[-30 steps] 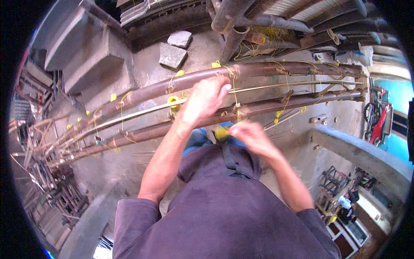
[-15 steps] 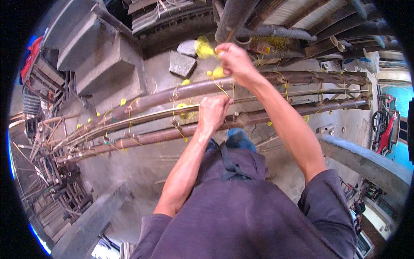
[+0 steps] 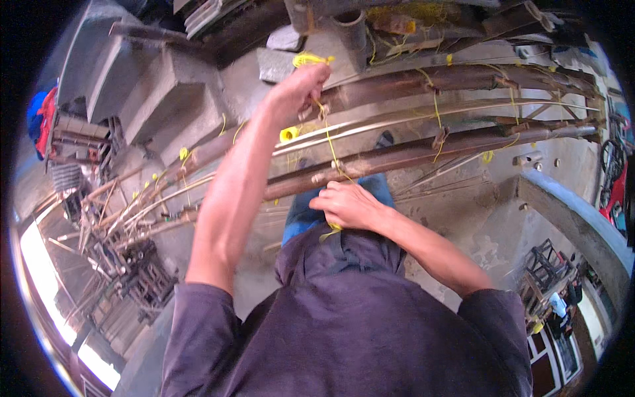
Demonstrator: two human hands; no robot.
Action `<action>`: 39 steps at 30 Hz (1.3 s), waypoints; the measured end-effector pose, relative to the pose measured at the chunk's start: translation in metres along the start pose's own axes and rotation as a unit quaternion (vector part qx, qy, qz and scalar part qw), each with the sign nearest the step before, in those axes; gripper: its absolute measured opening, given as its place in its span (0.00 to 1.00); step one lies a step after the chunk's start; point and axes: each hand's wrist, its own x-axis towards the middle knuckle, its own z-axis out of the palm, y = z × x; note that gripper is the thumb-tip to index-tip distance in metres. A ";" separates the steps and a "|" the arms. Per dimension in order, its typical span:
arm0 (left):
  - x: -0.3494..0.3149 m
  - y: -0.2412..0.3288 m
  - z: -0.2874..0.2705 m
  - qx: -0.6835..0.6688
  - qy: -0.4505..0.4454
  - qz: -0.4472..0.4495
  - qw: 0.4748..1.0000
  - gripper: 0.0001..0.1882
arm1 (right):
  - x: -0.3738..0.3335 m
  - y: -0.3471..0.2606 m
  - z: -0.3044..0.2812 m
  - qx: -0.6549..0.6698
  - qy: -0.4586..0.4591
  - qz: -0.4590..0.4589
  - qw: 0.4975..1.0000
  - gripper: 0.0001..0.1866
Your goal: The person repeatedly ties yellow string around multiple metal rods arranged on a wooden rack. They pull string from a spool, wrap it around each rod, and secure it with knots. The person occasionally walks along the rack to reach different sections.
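Two long brown poles, apparently bamboo, run across in front of me, a far pole (image 3: 463,79) and a near pole (image 3: 410,156), with thin pale strips (image 3: 370,127) between them. My left hand (image 3: 305,85) is closed on yellow string at the far pole, and a loose yellow bundle (image 3: 309,59) shows just beyond its fingers. From there a taut yellow string (image 3: 330,142) crosses to the near pole. My right hand (image 3: 349,206), on the near side of that pole, has curled fingers pinching yellow string; a loose yellow end (image 3: 331,231) hangs below it.
Concrete steps (image 3: 178,92) rise at the far left, with a grey block (image 3: 274,64) beside them. More yellow ties (image 3: 437,109) join the poles to the right. A concrete ledge (image 3: 569,215) stands at right, a red motorcycle (image 3: 618,192) beyond it.
My left hand has moved from between the poles to the far pole. My right hand has come back from beyond the far pole to the near side. The view has shifted.
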 end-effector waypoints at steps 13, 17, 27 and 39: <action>-0.123 -0.021 -0.185 0.331 0.196 0.257 0.886 0.21 | 0.021 -0.136 0.021 0.282 0.208 0.371 0.860 0.12; -0.174 -0.038 -0.165 0.335 0.189 0.324 0.865 0.14 | 0.088 -0.052 0.170 0.388 0.242 0.502 0.734 0.17; -0.200 -0.136 -0.103 0.501 0.241 0.290 0.779 0.17 | 0.263 -0.186 -0.055 -0.121 -0.016 -0.132 0.984 0.10; -0.198 -0.132 -0.106 0.462 0.207 0.312 0.804 0.11 | 0.139 -0.117 0.076 0.360 0.110 0.076 0.923 0.06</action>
